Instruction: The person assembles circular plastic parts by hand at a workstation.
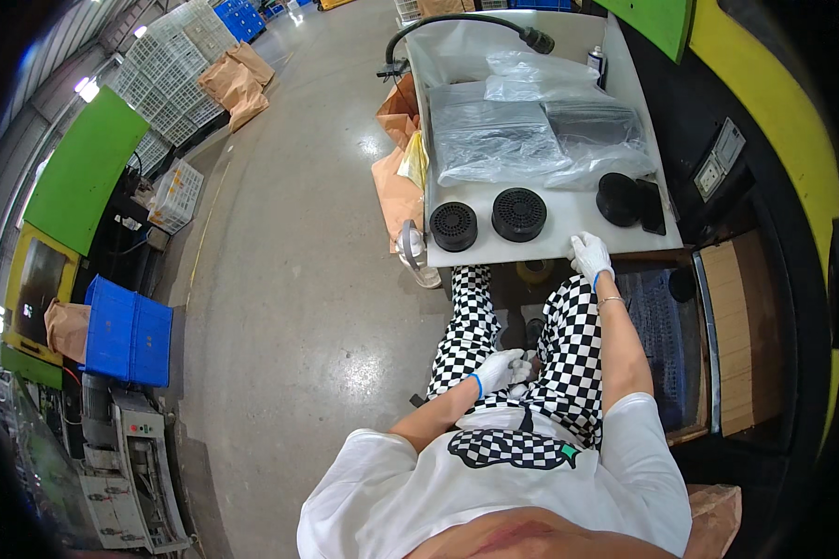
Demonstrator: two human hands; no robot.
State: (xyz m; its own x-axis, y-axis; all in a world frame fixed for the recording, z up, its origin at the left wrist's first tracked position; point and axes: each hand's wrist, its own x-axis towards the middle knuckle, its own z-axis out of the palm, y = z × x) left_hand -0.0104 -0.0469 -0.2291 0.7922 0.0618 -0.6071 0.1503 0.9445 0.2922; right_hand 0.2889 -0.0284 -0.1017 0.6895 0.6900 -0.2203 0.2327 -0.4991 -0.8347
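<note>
The gloved right hand (588, 253) rests on the near edge of the white table (569, 228), just right of two black round vented parts (518, 213). The gloved left hand (500, 370) lies in the lap, perhaps holding something small.

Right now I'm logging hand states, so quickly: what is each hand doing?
Left hand: gloved, curled in the lap; whether it holds anything cannot be told.
Right hand: gloved, resting on the white table edge, holding nothing visible.

Bare table edge (531, 244) beside discs (518, 213)
</note>
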